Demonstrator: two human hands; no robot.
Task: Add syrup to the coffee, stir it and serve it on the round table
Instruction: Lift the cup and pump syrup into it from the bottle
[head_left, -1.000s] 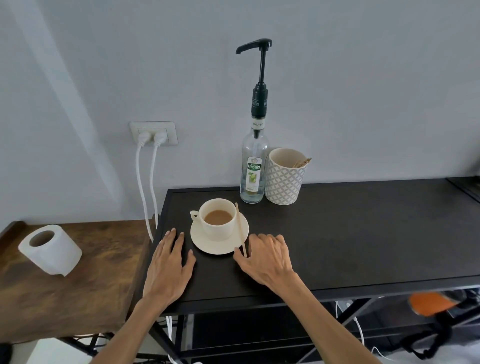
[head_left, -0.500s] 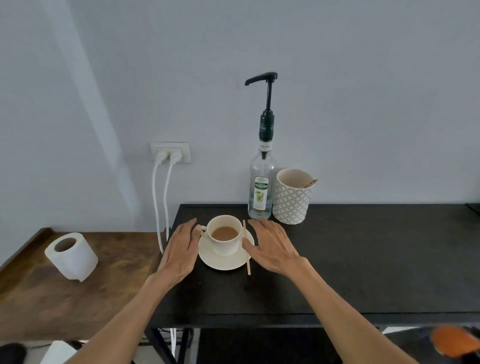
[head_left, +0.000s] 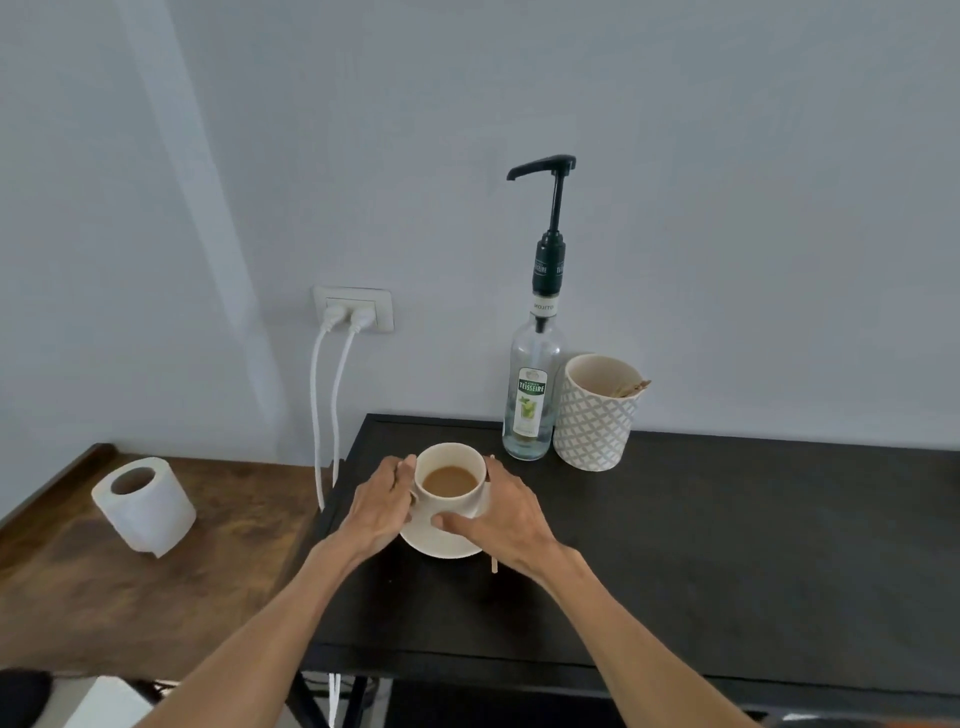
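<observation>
A cream cup (head_left: 451, 462) of milky coffee stands on a matching saucer (head_left: 441, 544) on the black table (head_left: 727, 545). My left hand (head_left: 382, 506) is against the cup's left side at the handle and saucer edge. My right hand (head_left: 506, 517) wraps the right side, thumb on the cup's front. A wooden stir stick (head_left: 494, 564) pokes out under my right hand. The clear syrup bottle (head_left: 532, 395) with a tall black pump stands just behind the cup, by the wall.
A white patterned mug (head_left: 595, 421) holding wooden sticks stands right of the bottle. A toilet paper roll (head_left: 143, 506) lies on the lower wooden table (head_left: 104, 597) at left. Two white cables (head_left: 324, 410) hang from a wall socket between the tables.
Both hands moved forward from flat on the table and closed in around the cup and saucer. The camera view shifted, so the bottle and cup sit lower in the frame.
</observation>
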